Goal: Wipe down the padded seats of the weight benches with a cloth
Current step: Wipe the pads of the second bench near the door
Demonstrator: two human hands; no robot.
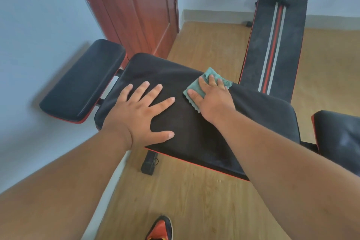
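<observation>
Mid-wipe on the big black seat pad [194,122], long axis running roughly from 10 o'clock to 4 o'clock across the view. Right hand [212,97] flat on the green cloth [209,84], fingers straight and pressing it into the pad near the far edge, around 1 o'clock from frame centre. Left hand [140,113] spread wide, palm down on bare padding at about 9 o'clock from the cloth, holding nothing, probably just bracing. Hands near each other but apart.

Looks like plenty of pad left: most of the unwiped stretch sits toward 4 o'clock and back toward the near edge, so dragging the cloth along that long axis seems the sensible call. Right hand nearer for that side.

Smaller head pad [81,82] out at 9 o'clock, just beside the main pad with a gap between. Striped bench [276,45] well apart at 1 o'clock, another black pad [339,136] at 3 o'clock. Orange shoe [160,229] down on the wood floor [194,200].
</observation>
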